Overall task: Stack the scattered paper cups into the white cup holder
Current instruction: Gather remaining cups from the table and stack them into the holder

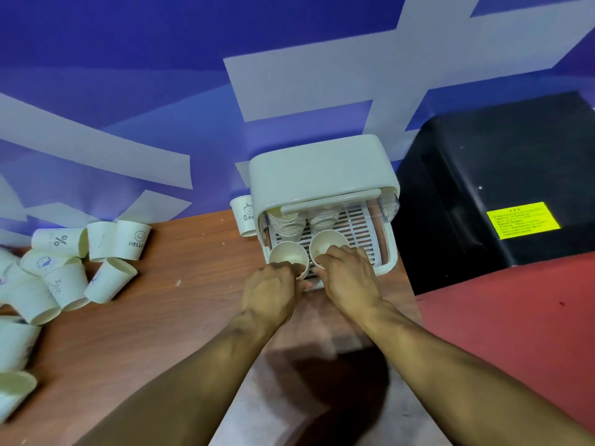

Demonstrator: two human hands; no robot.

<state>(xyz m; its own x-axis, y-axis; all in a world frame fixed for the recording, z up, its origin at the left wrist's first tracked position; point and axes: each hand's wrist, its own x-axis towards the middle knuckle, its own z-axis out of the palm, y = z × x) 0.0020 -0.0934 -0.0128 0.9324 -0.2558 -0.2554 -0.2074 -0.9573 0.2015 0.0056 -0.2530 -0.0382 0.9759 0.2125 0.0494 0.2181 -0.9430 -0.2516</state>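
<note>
The left hand [273,284] pinches the near rim of a cup [287,255], mouth up, at the holder's [322,170] front edge. Just right of that grip, the right hand [346,272] pinches the near rim of a second cup [328,242], touching or almost touching the first. Both cups sit on the holder's slotted tray [360,225]. Beyond the two grips, under the raised lid, two nested stacks [289,225] lie on their sides with mouths facing the hands. A lone cup [243,215] stands beyond and left of the left grip, against the holder's side. Far left of both grips, loose cups [64,268] lie jumbled on the wooden surface [180,300]. A black box [502,188] stands right of the holder.
</note>
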